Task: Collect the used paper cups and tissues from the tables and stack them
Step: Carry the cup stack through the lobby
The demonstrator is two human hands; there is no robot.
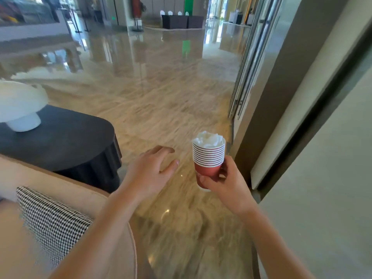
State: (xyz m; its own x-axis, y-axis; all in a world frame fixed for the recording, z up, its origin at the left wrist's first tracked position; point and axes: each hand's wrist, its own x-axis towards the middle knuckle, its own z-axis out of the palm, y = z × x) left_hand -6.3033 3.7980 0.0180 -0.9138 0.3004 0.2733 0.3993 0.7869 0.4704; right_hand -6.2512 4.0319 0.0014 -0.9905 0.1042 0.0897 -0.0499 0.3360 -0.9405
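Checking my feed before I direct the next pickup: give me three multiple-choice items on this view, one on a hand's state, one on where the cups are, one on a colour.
1. The left hand is: A gripping a cup; B open, holding nothing; C pinching a napkin.
2. The stack of paper cups is: A in the left hand; B in the right hand; C on a tray.
3. The outermost cup of the stack is: A green; B blue; C red.

Answers:
1 B, its fingers are spread and empty.
2 B, that hand's thumb and fingers curl round the bottom cup.
3 C, its red wall shows below the white rims, with white tissue stuffed in the top.
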